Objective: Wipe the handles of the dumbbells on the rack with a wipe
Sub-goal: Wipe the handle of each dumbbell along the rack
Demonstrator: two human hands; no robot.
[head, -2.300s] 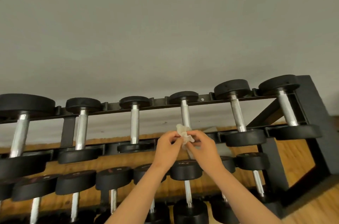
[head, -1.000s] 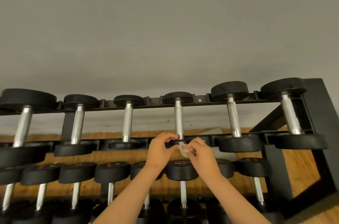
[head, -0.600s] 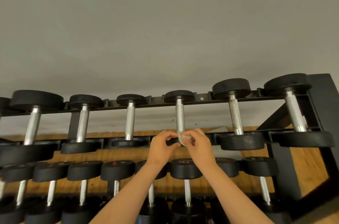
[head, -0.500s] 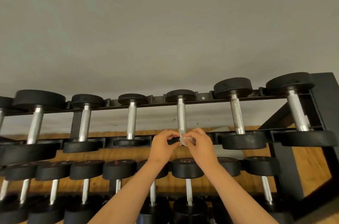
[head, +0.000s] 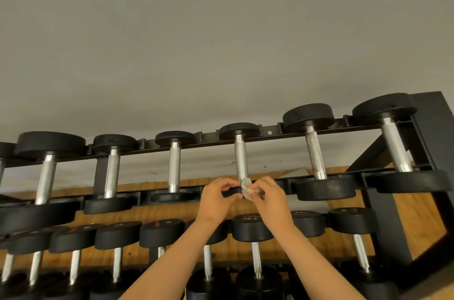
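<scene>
- Both hands are up at the top row of the rack (head: 270, 133), working on the dumbbell (head: 239, 130) that is third from the right end.
- The wipe (head: 246, 189), small, pale and crumpled, sits at the very bottom of the steel handle (head: 241, 161), where the bar meets the near black weight.
- The right hand (head: 269, 199) pinches the wipe between thumb and curled fingertips and holds it against the bar.
- The left hand (head: 215, 200) is just beside it, thumb and bent fingers gripping the edge of that dumbbell's near weight.
- The two hands almost touch, with the wipe between them.
- The bar above the wipe is bare, knurled metal up to the far weight, which rests on the back rail.
- The neighbouring dumbbells (head: 315, 152) lie in their own slots to either side.
- A lower row of dumbbells (head: 253, 228) lies under the forearms.
- A plain grey wall (head: 221, 41) rises behind, and a wooden floor (head: 417, 221) shows through the frame.
</scene>
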